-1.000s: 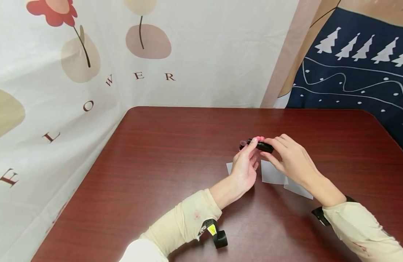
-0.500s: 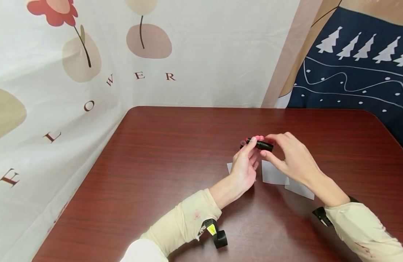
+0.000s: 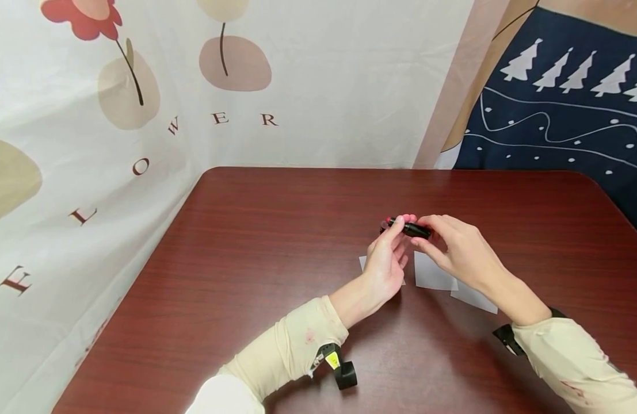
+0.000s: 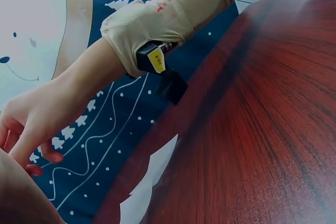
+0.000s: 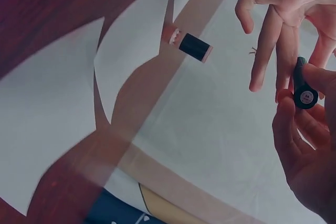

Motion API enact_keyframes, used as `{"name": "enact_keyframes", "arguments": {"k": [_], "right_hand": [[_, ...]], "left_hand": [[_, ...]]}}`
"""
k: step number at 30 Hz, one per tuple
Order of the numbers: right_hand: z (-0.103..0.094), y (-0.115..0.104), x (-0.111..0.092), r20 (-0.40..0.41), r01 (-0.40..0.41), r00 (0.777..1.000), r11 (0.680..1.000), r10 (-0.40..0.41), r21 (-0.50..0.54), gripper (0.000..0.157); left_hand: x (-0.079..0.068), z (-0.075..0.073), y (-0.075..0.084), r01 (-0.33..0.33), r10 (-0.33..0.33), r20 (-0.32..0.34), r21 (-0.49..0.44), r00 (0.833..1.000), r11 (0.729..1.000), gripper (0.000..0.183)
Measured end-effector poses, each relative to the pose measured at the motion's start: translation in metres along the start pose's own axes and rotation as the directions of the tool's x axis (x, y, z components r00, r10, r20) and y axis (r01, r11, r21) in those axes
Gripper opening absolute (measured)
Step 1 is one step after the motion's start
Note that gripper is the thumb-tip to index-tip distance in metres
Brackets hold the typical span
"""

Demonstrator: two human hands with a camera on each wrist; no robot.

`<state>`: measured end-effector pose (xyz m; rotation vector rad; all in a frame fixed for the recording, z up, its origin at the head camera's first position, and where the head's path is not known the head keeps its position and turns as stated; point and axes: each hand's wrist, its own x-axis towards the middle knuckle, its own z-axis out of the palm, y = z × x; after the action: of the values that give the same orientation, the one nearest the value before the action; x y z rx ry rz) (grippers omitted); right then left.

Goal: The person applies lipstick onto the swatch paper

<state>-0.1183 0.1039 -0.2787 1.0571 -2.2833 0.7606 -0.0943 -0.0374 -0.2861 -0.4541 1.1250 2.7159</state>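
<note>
My left hand holds a black lipstick tube near its tip end, thumb over it and the other fingers behind. A bit of red lipstick shows past the thumb on the left. The thumb and fingers of my right hand pinch the tube's base. In the right wrist view the round base with its small label faces the camera. A black lipstick cap with a clear part stands on the table, mostly hidden behind my left hand in the head view. In the left wrist view, the right hand shows but the lipstick is hidden.
Several white paper pieces lie on the dark red wooden table below my hands. A pale printed curtain and a navy cloth with white trees hang behind the table. Cameras are strapped to both wrists.
My right fingers came away from the lipstick's base half a second ago and now grip it again. More of the red tip shows. The left hand keeps its place.
</note>
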Motion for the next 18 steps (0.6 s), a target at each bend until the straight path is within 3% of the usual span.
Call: {"name": "enact_keyframes", "arguments": {"k": [14,18], "right_hand": [[0.0069,0.0032,-0.0032,0.076,-0.124,0.991,0.984,0.114,0.132,0.028],[0.0078,0.0017,-0.0038,0.162,-0.246,0.963,0.945,0.214,0.214,0.02]], "left_hand": [[0.0031,-0.0044,-0.0009,-0.015,0.015,-0.007,0.005,1.0,1.0,0.021],[0.0042,-0.0062,-0.001,-0.039,0.039,0.004,0.035,0.999,0.999,0.023]]}}
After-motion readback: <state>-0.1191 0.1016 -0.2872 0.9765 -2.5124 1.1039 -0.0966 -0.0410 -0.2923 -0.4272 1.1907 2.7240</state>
